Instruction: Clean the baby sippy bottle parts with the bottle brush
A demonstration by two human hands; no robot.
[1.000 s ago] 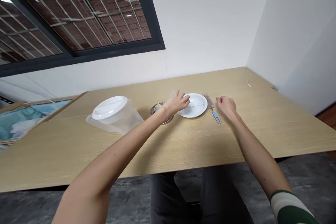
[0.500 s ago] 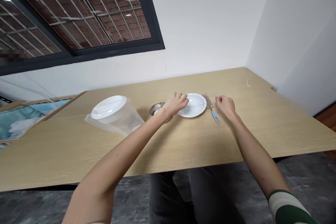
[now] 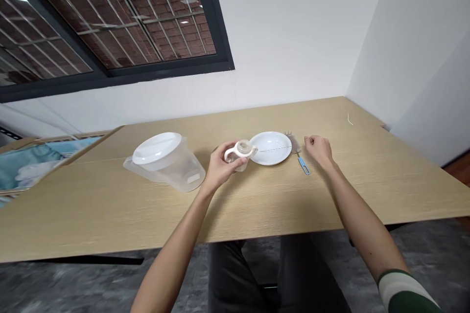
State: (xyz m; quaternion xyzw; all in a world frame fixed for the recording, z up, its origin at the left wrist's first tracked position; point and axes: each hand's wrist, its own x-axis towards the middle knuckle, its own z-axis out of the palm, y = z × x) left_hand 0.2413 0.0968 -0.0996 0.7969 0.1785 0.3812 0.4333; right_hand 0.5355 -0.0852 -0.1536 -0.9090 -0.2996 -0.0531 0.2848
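Observation:
In my left hand (image 3: 219, 168) is a small see-through pot (image 3: 241, 168) with a white handle and a round-topped lid. My fingers and thumb close around it from the left side. It is held just left of a white oval plate (image 3: 270, 160), whose surface is crossed by a thin dark line. My right hand (image 3: 318, 148) rests on the table as a fist, and nothing shows in it. Between plate and fist lies a utensil with a blue handle (image 3: 303, 166); its greyish, see-through head touches or overlaps the plate's rim.
A large frosted pitcher (image 3: 176, 168) with a white lid stands left of my left hand. A thin bent white strip (image 3: 349, 119) lies at the far right of the wooden table (image 3: 257, 210). A box of blue and white cloth (image 3: 44, 162) sits beyond the left edge.
My left hand was open over the metal dish and the plate's left side. Now it has drawn back left and grips the lidded pot. My right fist stays in place.

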